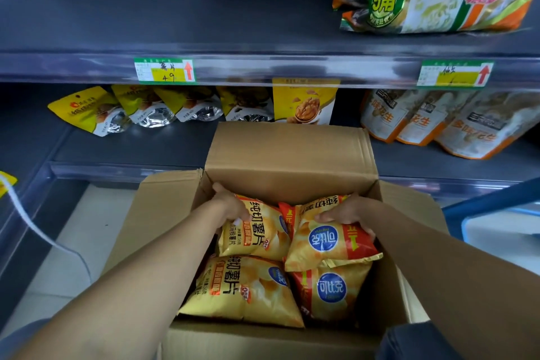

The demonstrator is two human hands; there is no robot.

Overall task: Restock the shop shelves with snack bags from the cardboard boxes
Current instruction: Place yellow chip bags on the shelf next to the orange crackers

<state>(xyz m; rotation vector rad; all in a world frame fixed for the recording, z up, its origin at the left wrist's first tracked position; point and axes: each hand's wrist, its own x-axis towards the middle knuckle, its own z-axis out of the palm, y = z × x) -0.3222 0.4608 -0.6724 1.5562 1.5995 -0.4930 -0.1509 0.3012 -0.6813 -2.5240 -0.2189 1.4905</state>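
reaching into the open brown cardboard box [289, 155], both hands are down among the yellow crinkled plastic chip bags [245, 292]. left hand [230, 207]: fingers curled over the top edge of the far-left chip bag [260, 234], gripping it. right hand [347, 213]: thumb across the face, fingers wrapped round the side of the far-right chip bag [330, 245], which lies tilted over the bag nearer that wrist. neither held bag looks clear of the box. four bags show in the top layer; whether more lie beneath cannot be told. above and beyond the fingertips, the dark grey metal upper shelf [175, 17] shows no chip bags over the green and yellow price label [165, 70]. past the box flap, the dark grey lower shelf [146, 146] carries yellow foil nut pouches [140, 105] on the left hand's side and orange and white peanut pouches [423, 123] on the right's. judged stage: first bags being picked up; nearly all the placing remains.
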